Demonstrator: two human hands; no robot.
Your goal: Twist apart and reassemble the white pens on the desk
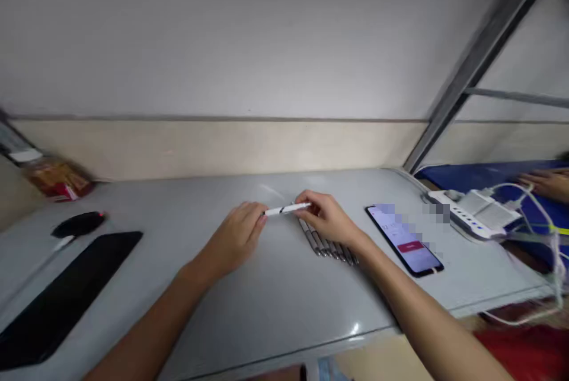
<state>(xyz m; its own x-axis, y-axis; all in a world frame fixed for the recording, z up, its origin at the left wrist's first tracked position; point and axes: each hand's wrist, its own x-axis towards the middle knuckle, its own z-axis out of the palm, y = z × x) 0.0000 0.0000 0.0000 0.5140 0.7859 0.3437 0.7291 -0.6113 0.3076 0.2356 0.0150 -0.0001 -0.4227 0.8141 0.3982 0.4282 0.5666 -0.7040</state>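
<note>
L hand (240, 233) & R hand (326, 218) hold one white pen (287, 210) btw them, over the middle of the bench (275, 304). L fingertips pinch the left end and R fingertips pinch the right end, so both hands are closed small on it. The pen lies almost flat, w/ a dark ring near its left end.

Just under the R hand, a row of grey pens (331, 246) lies side by side on the bench. Near them on the right is a phone (406, 240), flat, screen lit. Further right is a white power strip (473, 215) w/ cables.

Far left: black mouse (77, 224), black mat (62, 295), red snack bag (60, 181), blurry. At the right edge, another person's hand (546, 184) rests on a blue cloth (489, 175).
</note>
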